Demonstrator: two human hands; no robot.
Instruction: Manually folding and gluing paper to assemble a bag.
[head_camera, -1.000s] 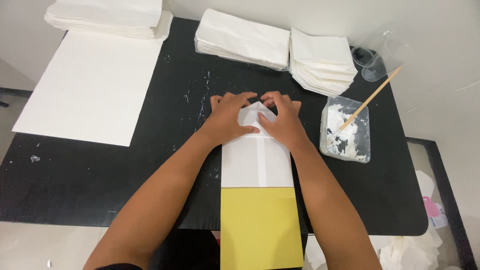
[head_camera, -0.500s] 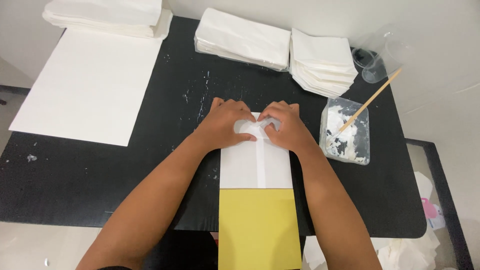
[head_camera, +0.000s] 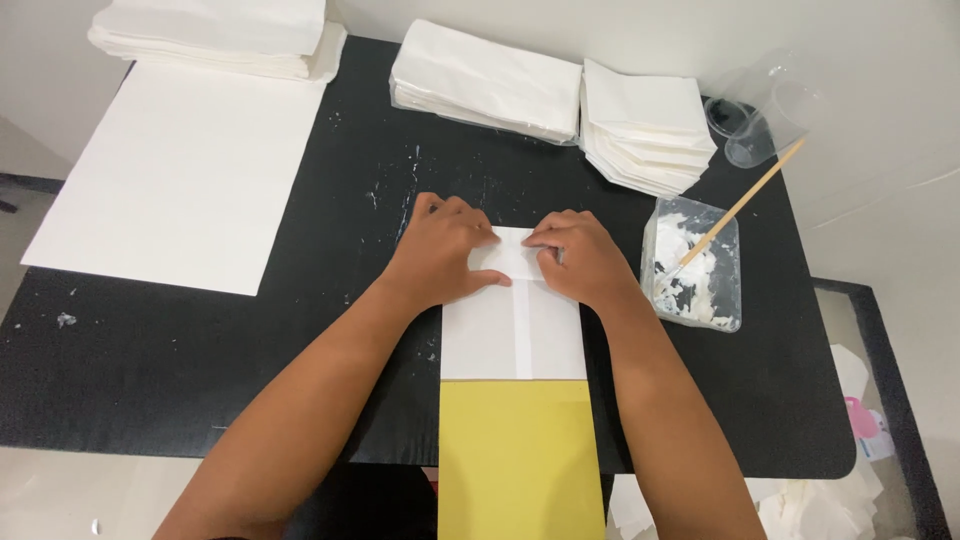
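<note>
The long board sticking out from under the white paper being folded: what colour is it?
Yellow board, plain, seen clearly in the head view.
</note>
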